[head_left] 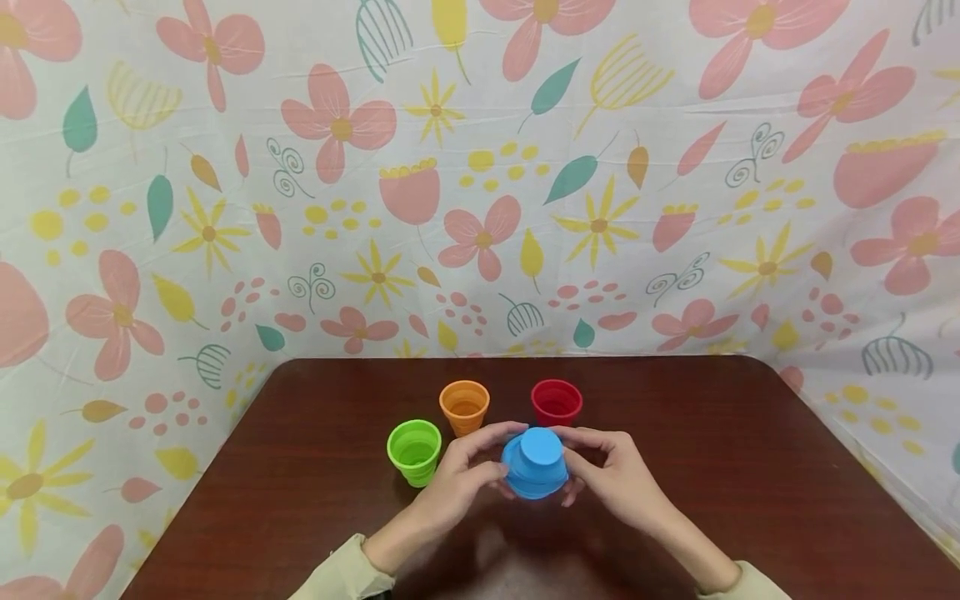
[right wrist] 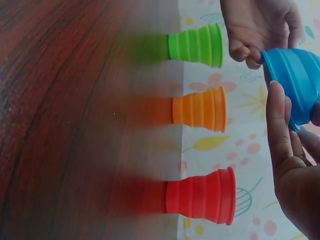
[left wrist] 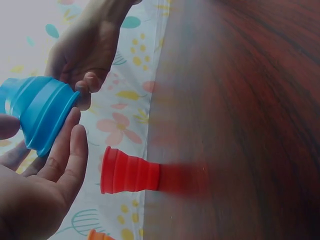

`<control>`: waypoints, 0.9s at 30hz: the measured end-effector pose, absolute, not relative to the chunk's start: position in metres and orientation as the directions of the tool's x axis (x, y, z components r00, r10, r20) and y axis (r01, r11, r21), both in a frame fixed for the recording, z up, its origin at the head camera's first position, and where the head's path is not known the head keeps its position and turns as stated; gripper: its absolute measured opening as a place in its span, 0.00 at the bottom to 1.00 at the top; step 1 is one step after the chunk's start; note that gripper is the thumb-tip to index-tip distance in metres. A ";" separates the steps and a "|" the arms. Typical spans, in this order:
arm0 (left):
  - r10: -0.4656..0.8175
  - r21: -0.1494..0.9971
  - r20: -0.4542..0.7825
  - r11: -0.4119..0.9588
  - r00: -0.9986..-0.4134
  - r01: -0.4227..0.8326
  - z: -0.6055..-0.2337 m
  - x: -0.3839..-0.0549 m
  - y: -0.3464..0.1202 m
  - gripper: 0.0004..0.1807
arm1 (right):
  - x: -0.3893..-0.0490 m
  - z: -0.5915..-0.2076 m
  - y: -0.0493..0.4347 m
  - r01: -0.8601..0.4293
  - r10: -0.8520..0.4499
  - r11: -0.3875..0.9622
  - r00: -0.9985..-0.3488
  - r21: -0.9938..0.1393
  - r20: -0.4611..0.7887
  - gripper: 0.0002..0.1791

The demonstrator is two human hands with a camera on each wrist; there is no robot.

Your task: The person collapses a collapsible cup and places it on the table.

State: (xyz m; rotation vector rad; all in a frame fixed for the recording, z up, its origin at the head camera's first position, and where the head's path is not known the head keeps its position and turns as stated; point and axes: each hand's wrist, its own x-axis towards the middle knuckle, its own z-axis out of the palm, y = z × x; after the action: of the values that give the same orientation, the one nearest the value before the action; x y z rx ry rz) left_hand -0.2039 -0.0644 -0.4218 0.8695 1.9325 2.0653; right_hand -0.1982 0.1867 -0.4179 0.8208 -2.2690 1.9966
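Note:
Both hands hold a blue collapsible cup (head_left: pixel 537 467) above the table, its narrow base turned up and toward the head camera. The left hand (head_left: pixel 467 473) grips its left side, and the right hand (head_left: pixel 617 473) grips its right side. In the left wrist view, ridged rings run round the blue cup (left wrist: pixel 45 110), and fingers support its wide rim. Beyond the hands, a green cup (head_left: pixel 415 454), an orange cup (head_left: pixel 464 407) and a red cup (head_left: pixel 557 402) stand upright on the table, mouths up.
The dark brown wooden table (head_left: pixel 337 533) has a glossy top that reflects the cups. A white cloth (head_left: pixel 480 167) printed with flowers and leaves hangs behind the table and along its sides. The green cup stands close to the left hand, the red cup just behind the right.

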 end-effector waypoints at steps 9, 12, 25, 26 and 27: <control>0.484 0.925 0.360 -0.075 -0.797 0.373 -0.426 -0.205 -0.066 0.26 | -0.197 -0.421 0.184 -0.349 -0.391 0.044 -0.868 -0.936 0.305 0.19; 0.482 0.926 0.348 -0.042 -0.804 0.376 -0.425 -0.206 -0.065 0.26 | -0.196 -0.420 0.184 -0.311 -0.419 0.012 -0.865 -0.950 0.278 0.21; 0.409 0.945 0.268 0.064 -0.872 0.320 -0.421 -0.205 -0.062 0.25 | -0.194 -0.418 0.186 -0.243 -0.525 -0.113 -0.809 -0.963 0.266 0.30; 0.412 0.948 0.262 0.059 -0.872 0.313 -0.421 -0.205 -0.062 0.25 | -0.195 -0.419 0.186 -0.248 -0.520 -0.110 -0.811 -0.962 0.268 0.30; 0.420 0.951 0.258 0.046 -0.870 0.304 -0.422 -0.205 -0.062 0.25 | -0.195 -0.420 0.186 -0.255 -0.515 -0.108 -0.812 -0.961 0.274 0.30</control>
State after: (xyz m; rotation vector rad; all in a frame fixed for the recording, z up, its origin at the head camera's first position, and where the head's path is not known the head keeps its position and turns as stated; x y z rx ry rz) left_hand -0.2054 -0.0620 -0.4217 0.7661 2.2054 1.9659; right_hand -0.1953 0.1856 -0.4200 0.9746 -2.2117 2.2925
